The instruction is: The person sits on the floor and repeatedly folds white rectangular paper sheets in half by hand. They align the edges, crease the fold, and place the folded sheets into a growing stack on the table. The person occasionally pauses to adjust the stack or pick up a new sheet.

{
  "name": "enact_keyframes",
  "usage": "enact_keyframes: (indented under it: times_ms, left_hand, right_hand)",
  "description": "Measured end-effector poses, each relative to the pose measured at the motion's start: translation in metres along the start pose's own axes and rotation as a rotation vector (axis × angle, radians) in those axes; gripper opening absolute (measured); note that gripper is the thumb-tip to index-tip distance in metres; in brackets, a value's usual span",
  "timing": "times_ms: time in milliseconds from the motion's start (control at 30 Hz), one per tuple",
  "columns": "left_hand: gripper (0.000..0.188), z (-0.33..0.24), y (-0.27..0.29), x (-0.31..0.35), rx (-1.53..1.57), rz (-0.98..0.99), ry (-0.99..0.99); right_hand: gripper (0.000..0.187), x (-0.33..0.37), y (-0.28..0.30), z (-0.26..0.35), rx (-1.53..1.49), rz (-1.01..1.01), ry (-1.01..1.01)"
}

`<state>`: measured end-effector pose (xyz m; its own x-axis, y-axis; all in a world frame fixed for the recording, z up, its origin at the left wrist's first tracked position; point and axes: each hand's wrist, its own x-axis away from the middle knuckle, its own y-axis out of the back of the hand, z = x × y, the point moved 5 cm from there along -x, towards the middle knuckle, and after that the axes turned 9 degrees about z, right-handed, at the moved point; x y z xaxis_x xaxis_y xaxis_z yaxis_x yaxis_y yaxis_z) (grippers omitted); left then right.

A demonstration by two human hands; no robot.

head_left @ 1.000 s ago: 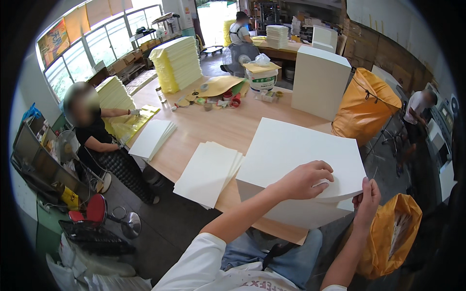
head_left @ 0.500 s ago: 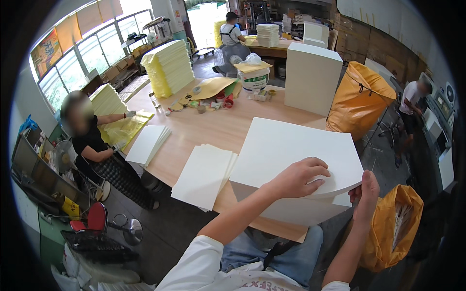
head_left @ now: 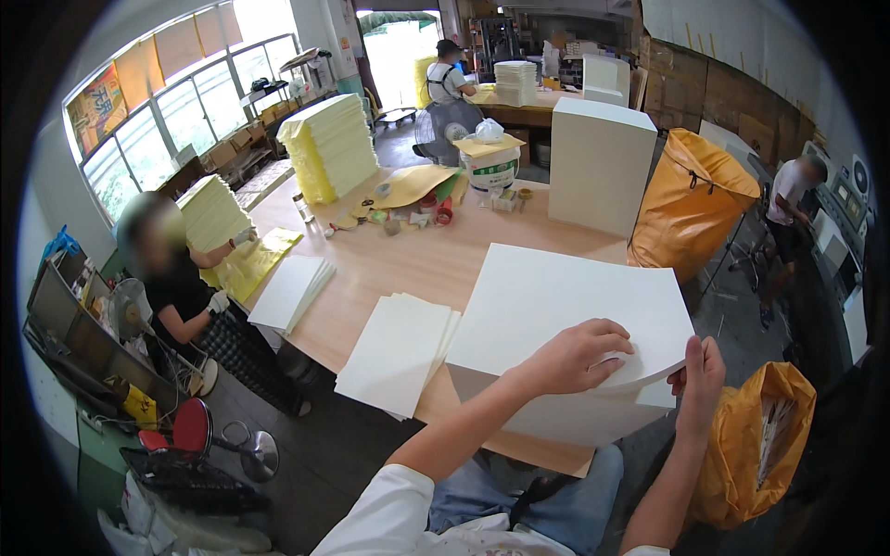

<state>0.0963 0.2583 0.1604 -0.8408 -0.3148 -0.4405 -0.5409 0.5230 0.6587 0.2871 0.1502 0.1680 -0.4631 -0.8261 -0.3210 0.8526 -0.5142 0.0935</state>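
A tall stack of white paper sheets [head_left: 565,292] stands at the table's near right edge. On its top lies my left hand [head_left: 586,356], palm down, fingers bent and apart, with nothing held. At the right near corner my right hand [head_left: 697,375] is closed on the edge of the upper sheets, thumb on top. The corner there is slightly lifted, and a dark line parts the upper sheets from those below. How many sheets are pinched is hidden. A smaller fanned pile of white sheets [head_left: 394,357] lies just left of the stack.
Another white stack [head_left: 601,171] and an orange sack [head_left: 691,208] stand beyond. A second orange sack [head_left: 756,454] is low at my right. At the left, a gloved co-worker [head_left: 176,278] stands by yellow wrapping [head_left: 260,264]. Tape rolls and a white bucket [head_left: 491,171] sit farther back.
My view has tilted slightly, so the scene sits lower. Both my hands keep their places on the stack. The left co-worker's nearer hand has drawn back from the yellow wrapping.
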Motion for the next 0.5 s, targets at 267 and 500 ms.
enact_keyframes:
  times_ms: [267,500]
  left_hand:
    - [0.024,0.001,0.001,0.0,0.036,0.001,0.021]
    - [0.031,-0.002,0.0,-0.004,0.025,0.036,0.038]
  right_hand:
    - [0.044,-0.002,-0.001,-0.001,0.153,0.033,0.039]
    - [0.04,0.001,-0.001,0.009,-0.151,-0.02,-0.155]
